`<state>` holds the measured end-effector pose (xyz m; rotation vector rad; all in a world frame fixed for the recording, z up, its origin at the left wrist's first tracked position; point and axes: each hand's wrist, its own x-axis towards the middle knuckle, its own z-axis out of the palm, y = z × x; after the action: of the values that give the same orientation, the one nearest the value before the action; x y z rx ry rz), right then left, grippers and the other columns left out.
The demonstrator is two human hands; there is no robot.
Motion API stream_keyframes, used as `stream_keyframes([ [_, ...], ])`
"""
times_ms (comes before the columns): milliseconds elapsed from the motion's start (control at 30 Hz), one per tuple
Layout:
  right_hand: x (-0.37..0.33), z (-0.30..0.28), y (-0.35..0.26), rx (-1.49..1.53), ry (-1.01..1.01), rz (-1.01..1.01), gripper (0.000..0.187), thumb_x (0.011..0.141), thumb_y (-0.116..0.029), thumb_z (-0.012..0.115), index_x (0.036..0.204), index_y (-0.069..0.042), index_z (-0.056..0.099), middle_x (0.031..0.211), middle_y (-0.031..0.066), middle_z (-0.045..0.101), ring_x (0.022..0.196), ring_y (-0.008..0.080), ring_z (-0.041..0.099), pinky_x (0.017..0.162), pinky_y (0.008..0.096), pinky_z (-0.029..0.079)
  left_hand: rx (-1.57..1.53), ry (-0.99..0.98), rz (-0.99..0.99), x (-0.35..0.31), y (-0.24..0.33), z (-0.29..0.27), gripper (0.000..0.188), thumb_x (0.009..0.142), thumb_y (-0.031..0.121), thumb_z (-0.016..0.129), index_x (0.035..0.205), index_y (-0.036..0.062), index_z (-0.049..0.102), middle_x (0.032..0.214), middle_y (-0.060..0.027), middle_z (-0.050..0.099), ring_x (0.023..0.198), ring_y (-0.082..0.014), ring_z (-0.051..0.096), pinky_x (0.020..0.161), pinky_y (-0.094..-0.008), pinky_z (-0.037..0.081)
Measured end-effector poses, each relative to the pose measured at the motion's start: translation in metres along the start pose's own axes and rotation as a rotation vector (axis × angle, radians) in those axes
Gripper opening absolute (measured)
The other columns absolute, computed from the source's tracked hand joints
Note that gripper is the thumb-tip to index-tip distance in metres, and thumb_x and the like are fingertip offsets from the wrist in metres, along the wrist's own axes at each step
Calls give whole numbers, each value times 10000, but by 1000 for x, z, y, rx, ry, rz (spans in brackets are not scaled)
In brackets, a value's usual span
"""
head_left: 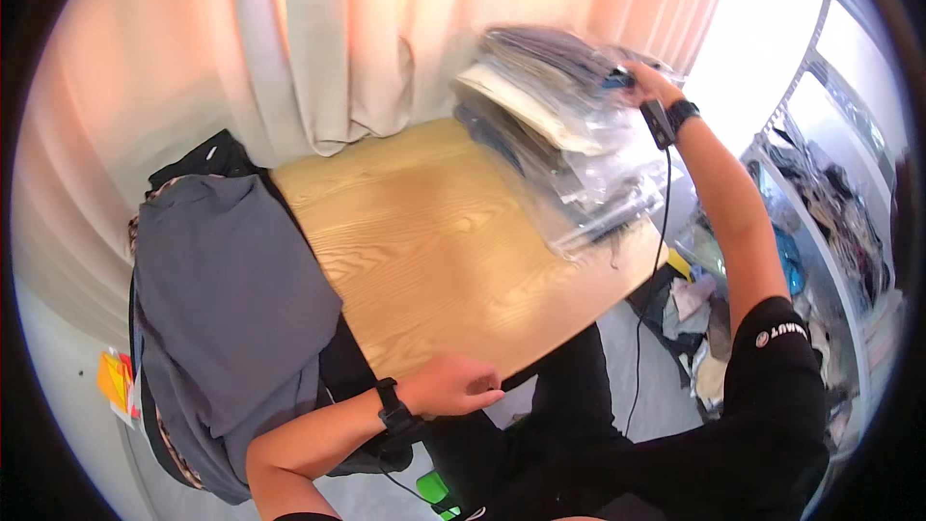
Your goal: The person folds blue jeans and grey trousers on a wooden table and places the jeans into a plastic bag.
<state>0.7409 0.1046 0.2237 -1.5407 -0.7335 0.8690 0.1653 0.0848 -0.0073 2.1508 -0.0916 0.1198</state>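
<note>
A stack of folded garments in clear plastic bags (pixel 540 101) stands on the far right of the wooden table (pixel 415 251); grey, cream and dark cloth shows through the plastic. At the stack's upper right edge is my right hand (pixel 654 85), its fingers closed on a bagged garment beside a small dark-blue patch; the fingertips are partly hidden and slightly blurred. My left hand (pixel 451 386) rests by the table's near edge with its fingers curled in, and nothing shows in them. Both wrists wear dark bands, and a cable runs down from a small black box at the right wrist.
Grey and black clothes (pixel 227 299) lie heaped along the table's left side. Behind the table hangs a pale curtain (pixel 357 48). Clothes and plastic bags fill a rack (pixel 830 203) at the right, with more cloth (pixel 690 318) piled below. The right wrist's cable (pixel 639 357) hangs past the table's corner.
</note>
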Motion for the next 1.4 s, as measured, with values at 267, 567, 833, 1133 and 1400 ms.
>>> stream_keyframes([
  [267,-9,60,3,92,38,-54,299,906,-327,540,997,-45,579,891,68,632,744,206,624,645,346,547,-53,44,-70,-5,0,-10,195,869,294,633,879,99,641,644,-31,593,587,-150,579,554,-280,457],
  [567,-164,99,57,418,248,-478,528,936,-245,521,1351,-5,298,1336,220,375,1182,320,475,1015,433,411,-42,89,-95,-8,-14,-8,181,882,266,609,882,86,628,693,-34,601,628,-141,575,574,-293,459],
  [833,-252,152,257,-311,248,-595,221,756,80,504,942,-40,505,1084,104,497,1055,217,480,959,330,350,31,292,-320,-1,18,-8,155,859,223,650,898,74,629,751,-26,637,652,-134,606,616,-267,489],
  [1133,-253,245,253,-529,-210,-620,221,749,14,579,965,-20,551,1088,174,531,1081,365,490,942,438,392,596,1179,-759,-103,97,18,169,778,79,666,941,41,638,1006,-111,611,922,-292,598,791,-362,486],
  [1400,-251,259,251,-723,-339,-844,318,780,-107,600,1078,-15,533,1232,190,476,1220,388,393,1060,514,267,1177,1111,-1405,-152,77,28,252,783,92,595,1034,70,593,1126,-133,562,1032,-333,545,845,-433,470],
])
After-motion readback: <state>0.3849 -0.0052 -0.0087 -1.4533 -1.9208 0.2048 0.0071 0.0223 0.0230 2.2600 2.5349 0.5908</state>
